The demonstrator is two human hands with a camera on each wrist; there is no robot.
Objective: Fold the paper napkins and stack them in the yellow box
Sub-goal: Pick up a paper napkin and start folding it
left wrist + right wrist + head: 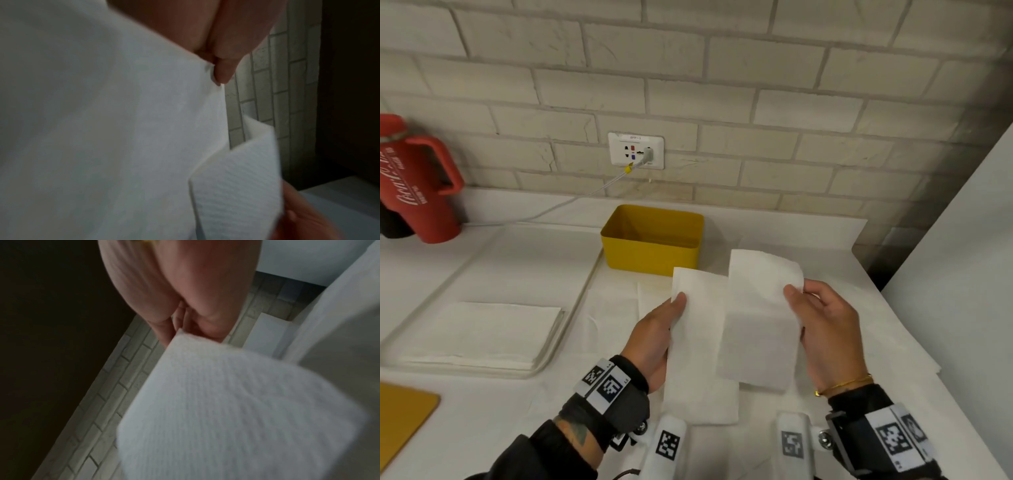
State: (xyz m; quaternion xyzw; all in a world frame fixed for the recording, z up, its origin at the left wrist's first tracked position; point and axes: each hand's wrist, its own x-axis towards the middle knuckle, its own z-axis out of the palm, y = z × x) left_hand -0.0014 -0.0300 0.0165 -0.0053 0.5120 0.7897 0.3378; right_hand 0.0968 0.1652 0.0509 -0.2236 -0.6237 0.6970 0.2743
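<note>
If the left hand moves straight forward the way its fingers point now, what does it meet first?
Probably the yellow box. The left hand, holding a napkin, points up-table toward its near wall; depth is uncertain.

White ribbed napkins (756,318) are showing before a yellow box (650,251), a red jug (417,185), a cream brick wall (688,68) and black-and-white checked wrist tags (604,383).

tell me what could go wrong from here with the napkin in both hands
The left hand and right hand each pinch one half of the napkin in mid-air, the halves uneven, so the fold may come out crooked. Thin paper pulled both ways could tear. The yellow box looks narrow, so a poorly folded napkin might not lie flat.
</note>
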